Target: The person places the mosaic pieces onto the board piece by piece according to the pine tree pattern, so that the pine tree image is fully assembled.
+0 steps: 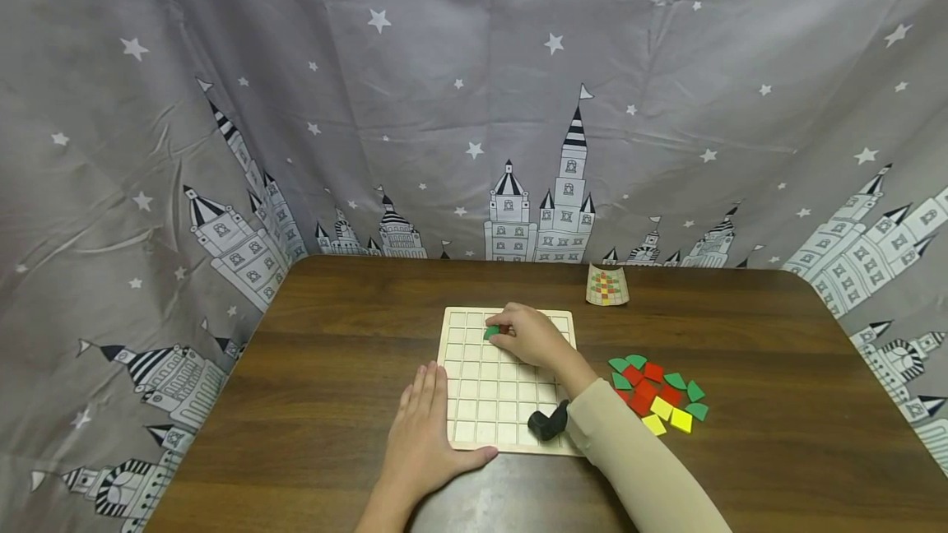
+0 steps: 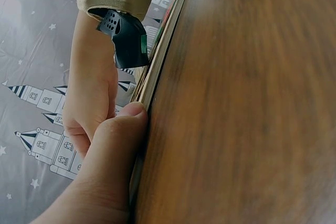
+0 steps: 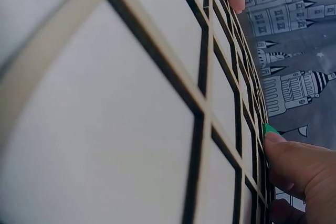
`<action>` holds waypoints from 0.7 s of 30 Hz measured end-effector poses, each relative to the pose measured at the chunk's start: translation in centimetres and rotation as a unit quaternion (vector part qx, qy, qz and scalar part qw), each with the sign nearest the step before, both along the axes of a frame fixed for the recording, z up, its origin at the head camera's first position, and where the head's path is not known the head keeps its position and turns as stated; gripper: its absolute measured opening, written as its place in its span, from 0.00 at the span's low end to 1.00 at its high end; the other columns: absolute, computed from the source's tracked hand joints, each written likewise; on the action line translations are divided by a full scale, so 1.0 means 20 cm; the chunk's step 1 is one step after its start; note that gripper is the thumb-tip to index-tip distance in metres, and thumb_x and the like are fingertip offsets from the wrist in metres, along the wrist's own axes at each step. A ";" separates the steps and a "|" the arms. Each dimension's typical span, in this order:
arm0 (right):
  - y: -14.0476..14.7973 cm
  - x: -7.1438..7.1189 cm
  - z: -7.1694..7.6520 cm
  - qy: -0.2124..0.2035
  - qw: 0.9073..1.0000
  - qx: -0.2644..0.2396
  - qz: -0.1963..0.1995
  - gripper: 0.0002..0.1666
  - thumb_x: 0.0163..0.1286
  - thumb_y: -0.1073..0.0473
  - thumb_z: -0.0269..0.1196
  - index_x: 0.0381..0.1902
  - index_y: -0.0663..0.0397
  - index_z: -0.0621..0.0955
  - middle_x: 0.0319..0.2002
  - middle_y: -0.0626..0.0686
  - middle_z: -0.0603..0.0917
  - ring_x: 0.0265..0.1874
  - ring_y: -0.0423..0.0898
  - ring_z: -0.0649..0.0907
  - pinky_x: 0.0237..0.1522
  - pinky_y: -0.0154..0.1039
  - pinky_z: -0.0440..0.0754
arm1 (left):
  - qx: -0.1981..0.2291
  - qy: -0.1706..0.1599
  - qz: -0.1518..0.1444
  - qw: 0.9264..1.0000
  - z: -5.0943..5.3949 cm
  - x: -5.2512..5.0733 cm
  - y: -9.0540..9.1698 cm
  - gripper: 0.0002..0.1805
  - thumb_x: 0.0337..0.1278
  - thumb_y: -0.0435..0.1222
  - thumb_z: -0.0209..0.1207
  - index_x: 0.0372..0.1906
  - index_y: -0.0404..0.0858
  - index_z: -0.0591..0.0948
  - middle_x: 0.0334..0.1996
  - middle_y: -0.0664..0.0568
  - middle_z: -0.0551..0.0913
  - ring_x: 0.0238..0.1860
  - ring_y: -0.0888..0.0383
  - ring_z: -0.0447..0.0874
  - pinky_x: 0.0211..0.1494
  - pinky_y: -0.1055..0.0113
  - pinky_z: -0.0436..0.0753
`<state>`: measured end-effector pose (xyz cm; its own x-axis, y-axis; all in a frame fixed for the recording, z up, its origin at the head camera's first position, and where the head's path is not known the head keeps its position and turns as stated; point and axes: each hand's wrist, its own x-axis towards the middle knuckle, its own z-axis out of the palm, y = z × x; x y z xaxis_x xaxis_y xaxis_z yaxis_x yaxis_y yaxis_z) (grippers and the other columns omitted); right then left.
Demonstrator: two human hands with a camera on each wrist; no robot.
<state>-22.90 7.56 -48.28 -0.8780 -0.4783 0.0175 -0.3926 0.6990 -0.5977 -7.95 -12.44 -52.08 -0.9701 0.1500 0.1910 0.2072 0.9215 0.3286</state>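
A pale wooden grid board (image 1: 467,389) lies on the brown table. My right hand (image 1: 532,337) is over its far rows, thumb and fingertips pinching a green quarter-round tile (image 1: 491,332). A bit of red tile (image 1: 505,329) shows by those fingers, mostly covered. In the right wrist view the green tile's tip (image 3: 270,129) pokes out past the thumb, low against the grid. Along the board's left side lie the straight fingers of my left hand (image 1: 424,438), its thumb stretched across the near edge. The left wrist view shows that thumb (image 2: 122,135) against the board's side.
Right of the board lie loose green tiles (image 1: 675,381), red tiles (image 1: 643,395) and yellow tiles (image 1: 681,420). A small curled pattern card (image 1: 607,285) sits near the table's back edge. A black wrist camera (image 1: 548,423) hangs over the board's near right corner. Behind is a grey castle-print curtain (image 1: 444,105).
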 end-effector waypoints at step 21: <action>0.00 0.00 0.01 0.017 0.997 0.056 0.041 0.23 0.70 0.49 0.63 0.60 0.47 0.82 0.45 0.46 0.84 0.40 0.41 0.76 0.46 0.40 0.76 | 0.002 -0.002 0.000 1.000 0.00 0.00 0.00 0.75 0.31 0.80 0.58 0.77 0.29 0.55 0.78 0.37 0.54 0.80 0.43 0.50 0.79 0.46 0.59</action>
